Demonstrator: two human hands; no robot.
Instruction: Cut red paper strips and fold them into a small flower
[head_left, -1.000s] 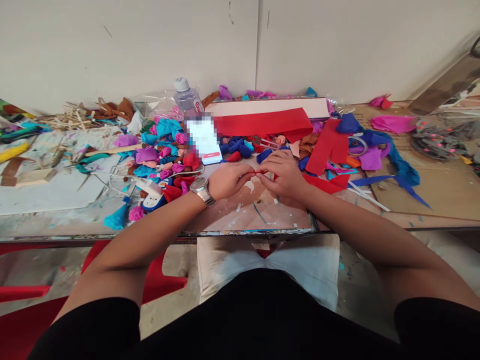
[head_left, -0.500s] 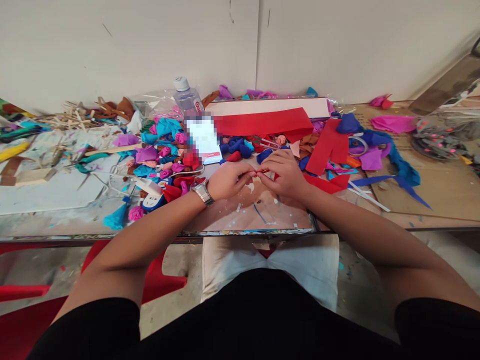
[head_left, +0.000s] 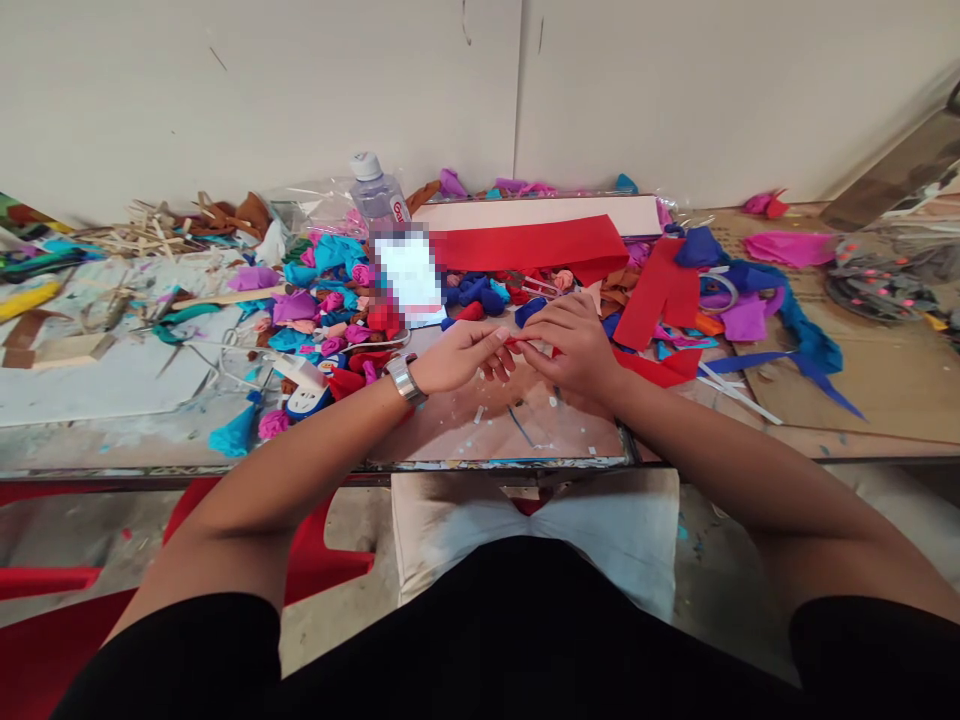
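Note:
A small twisted piece of red crepe paper (head_left: 515, 341) spans the fingertips of both hands, just above the table's front half. My left hand (head_left: 459, 356), a metal watch on its wrist, pinches the paper's left end between thumb and forefinger; its other fingers curl below. With bent fingers, my right hand (head_left: 574, 342) grips the other end, most of which its fingers hide. Right of that hand lie a wide red crepe strip (head_left: 660, 295) and another red piece (head_left: 664, 367). Behind the hands is a heap of crumpled coloured paper pieces (head_left: 330, 300).
A lit phone (head_left: 412, 280) leans by a plastic bottle (head_left: 379, 200). Left are a power strip (head_left: 306, 398), green-handled pliers (head_left: 176, 325) and wood sticks (head_left: 157, 235). Right lie cardboard (head_left: 885, 370), blue paper strips (head_left: 806, 320) and a wire coil (head_left: 870, 285). A wall (head_left: 300, 90) stands behind.
My left thumb and fingers have shifted on the red paper, and the lower fingers now show beneath. The right hand stays almost in place.

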